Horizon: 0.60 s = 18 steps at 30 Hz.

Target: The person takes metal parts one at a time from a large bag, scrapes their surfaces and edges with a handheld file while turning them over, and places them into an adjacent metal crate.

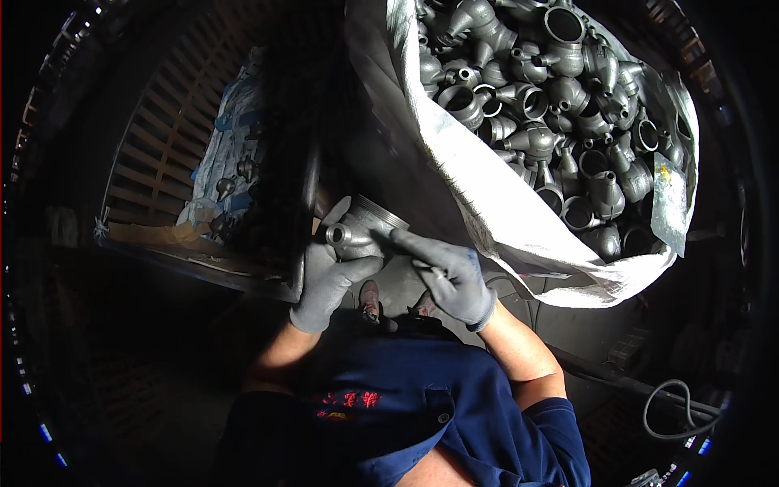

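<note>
My left hand, in a grey glove, grips a grey metal casting from its left side, with fingers behind and thumb in front. The casting has a round body, a wide threaded neck facing up and a small round side port. My right hand, gloved too, is on the casting's right, its index finger stretched out to the body. The other fingers are curled in; a small pale thing shows between them, too small to name.
A big white woven sack full of similar castings stands ahead right. Left is a slatted crate with sheeting and a few dark castings inside. A grey cable loops at the lower right. My shoes show on the floor below.
</note>
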### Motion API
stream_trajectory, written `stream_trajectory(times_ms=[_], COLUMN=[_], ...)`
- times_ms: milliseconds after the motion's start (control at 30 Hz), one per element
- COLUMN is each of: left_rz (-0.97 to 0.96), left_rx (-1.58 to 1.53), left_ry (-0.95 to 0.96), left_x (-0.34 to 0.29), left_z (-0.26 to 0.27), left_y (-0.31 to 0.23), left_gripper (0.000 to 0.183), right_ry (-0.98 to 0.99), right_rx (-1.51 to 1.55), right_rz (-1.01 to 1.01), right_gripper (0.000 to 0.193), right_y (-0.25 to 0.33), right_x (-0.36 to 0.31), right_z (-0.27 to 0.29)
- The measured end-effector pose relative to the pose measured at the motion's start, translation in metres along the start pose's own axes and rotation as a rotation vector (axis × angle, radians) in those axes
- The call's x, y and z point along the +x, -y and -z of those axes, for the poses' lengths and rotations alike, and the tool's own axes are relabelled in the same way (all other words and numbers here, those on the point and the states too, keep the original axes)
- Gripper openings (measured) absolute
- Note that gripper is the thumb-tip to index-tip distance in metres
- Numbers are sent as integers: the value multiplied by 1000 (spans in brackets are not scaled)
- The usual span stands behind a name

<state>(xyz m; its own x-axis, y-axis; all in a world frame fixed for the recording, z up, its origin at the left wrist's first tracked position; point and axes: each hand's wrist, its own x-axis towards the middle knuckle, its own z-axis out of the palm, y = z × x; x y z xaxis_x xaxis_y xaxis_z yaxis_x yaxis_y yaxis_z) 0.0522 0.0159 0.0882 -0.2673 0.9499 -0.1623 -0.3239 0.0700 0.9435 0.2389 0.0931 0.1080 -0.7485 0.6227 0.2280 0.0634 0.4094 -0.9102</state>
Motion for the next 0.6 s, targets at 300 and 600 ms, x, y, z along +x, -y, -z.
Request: stream_trajectory(times_ms=[300,600], left_rz=[49,65], left_rx=[-93,-319], left_ry=[3,-10], left_x=[-2,-4], left_z=[-7,22], left_y=[-8,15], left_gripper=[69,71], right_ry=[54,-138], right_rx=[-50,429], right_rz=[29,-582], right_gripper=[47,36], right_y=[9,-29], right_x=[9,-15], right_z=[-3,-8])
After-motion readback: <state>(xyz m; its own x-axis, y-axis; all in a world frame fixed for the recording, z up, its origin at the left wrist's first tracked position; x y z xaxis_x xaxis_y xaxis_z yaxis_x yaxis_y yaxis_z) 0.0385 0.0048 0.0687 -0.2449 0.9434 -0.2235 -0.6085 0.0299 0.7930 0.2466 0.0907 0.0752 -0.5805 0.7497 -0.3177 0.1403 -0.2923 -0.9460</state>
